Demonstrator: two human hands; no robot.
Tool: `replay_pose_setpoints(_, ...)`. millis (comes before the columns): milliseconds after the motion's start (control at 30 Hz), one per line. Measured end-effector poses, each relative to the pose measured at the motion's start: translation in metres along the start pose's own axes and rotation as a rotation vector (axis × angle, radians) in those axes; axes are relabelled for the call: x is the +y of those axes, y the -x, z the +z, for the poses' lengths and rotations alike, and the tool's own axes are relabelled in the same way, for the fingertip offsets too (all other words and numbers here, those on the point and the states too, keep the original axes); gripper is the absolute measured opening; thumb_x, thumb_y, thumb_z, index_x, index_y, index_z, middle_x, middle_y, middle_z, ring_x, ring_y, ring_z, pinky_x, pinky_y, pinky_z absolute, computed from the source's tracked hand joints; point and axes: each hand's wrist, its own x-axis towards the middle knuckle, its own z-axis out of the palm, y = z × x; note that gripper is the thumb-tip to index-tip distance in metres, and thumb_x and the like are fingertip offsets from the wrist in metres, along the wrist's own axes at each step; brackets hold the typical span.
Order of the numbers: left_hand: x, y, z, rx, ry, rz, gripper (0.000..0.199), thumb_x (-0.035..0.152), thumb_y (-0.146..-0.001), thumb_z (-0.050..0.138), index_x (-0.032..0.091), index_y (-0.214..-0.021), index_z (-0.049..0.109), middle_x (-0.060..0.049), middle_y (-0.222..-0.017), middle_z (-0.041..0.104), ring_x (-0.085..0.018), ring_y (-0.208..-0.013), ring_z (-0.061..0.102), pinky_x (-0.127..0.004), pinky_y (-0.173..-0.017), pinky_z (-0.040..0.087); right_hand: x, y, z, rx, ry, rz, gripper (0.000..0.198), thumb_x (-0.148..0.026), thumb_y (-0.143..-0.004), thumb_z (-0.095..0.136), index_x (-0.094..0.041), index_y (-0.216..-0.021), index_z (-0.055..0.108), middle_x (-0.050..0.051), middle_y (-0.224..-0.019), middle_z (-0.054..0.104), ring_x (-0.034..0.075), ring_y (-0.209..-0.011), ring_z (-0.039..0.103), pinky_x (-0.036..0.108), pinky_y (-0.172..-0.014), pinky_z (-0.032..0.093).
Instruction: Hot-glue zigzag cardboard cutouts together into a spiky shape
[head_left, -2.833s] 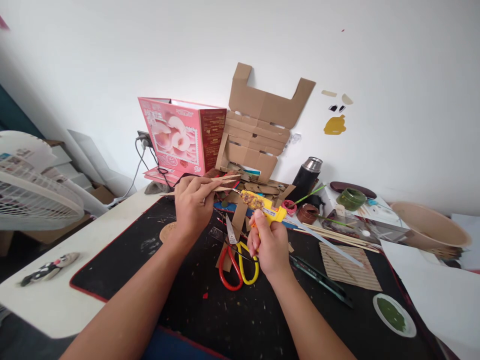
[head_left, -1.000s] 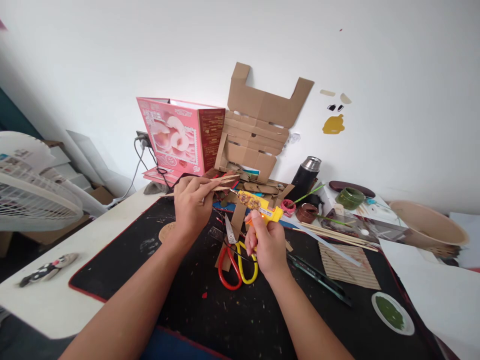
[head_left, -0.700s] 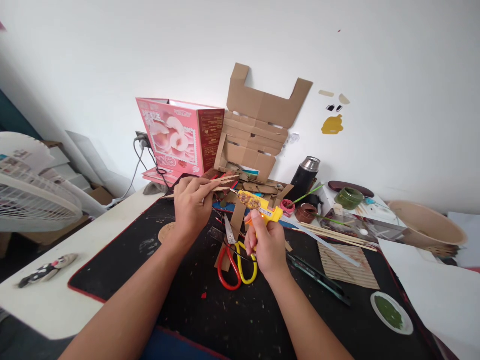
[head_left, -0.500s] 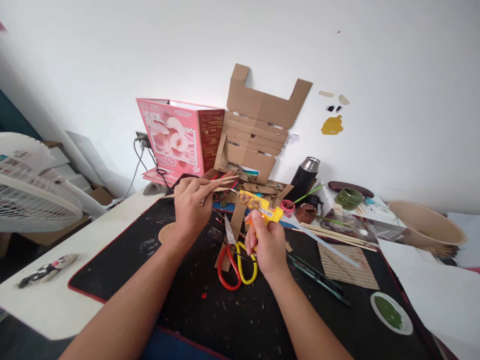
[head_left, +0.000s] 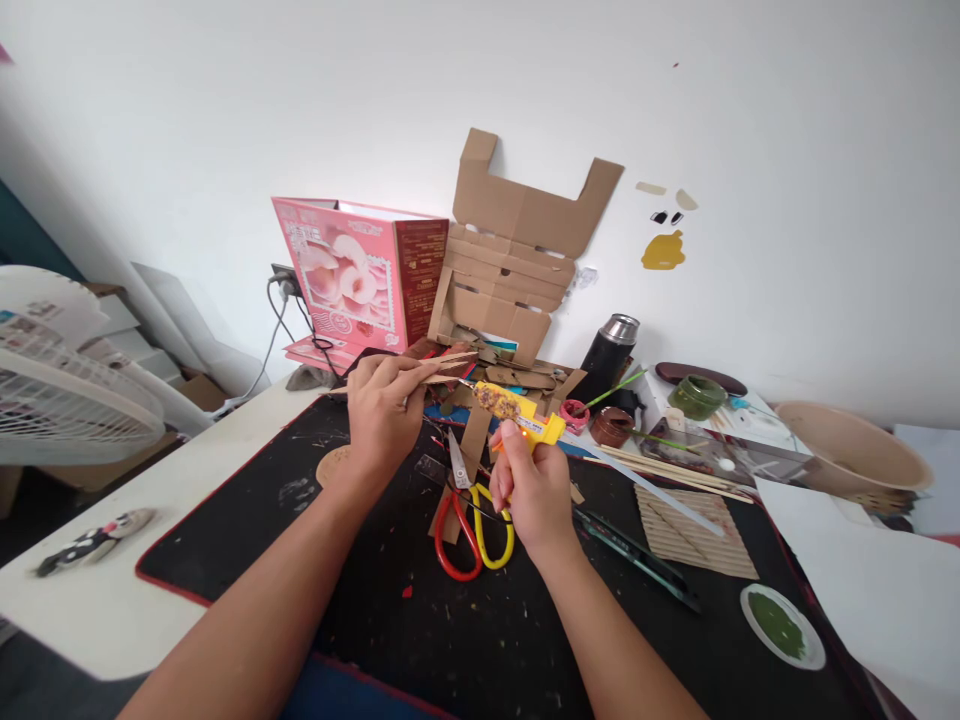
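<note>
My left hand (head_left: pixel 386 405) is closed around thin cardboard strips (head_left: pixel 451 362), whose ends stick out to the right of the fingers. In my right hand (head_left: pixel 536 490) is a yellow hot glue gun (head_left: pixel 517 408), gripped by its handle, with an orange light glowing near the thumb. Its metal nozzle points left at the strips; I cannot tell whether it touches them. Scissors (head_left: pixel 474 530) with one red and one yellow handle lie below, between my forearms. A round tan disc (head_left: pixel 334 466) is partly hidden behind my left wrist.
A utility knife (head_left: pixel 637 560), corrugated cardboard (head_left: pixel 697 530) and a dish of green paint (head_left: pixel 781 625) lie to the right. Behind are cardboard scraps (head_left: pixel 525 378), paint jars (head_left: pixel 611 428) and a black thermos (head_left: pixel 609 355). A pink box (head_left: pixel 349 270) and a fan (head_left: pixel 75 370) stand left.
Almost nothing differs. Both hands hold the same strips and glue gun in nearly the same place, with only a very slight shift of the view.
</note>
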Motion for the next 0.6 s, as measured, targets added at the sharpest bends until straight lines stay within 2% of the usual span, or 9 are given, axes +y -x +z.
replay_pose_setpoints(600,-0.0015,0.0000,-0.0001,0.014,0.015,0.030,0.026,0.022,-0.104,0.060,0.028,-0.113,0.084,-0.006,-0.103,0.081,-0.027,-0.100,0.064,-0.046,-0.095,0.048,-0.0049,0.0003,0.0023,0.020,-0.002,0.018,0.066,-0.084,-0.076,0.076,-0.020,-0.070,0.060,-0.010,-0.036,0.041,0.008,-0.028,0.042,0.018,-0.032,0.029)
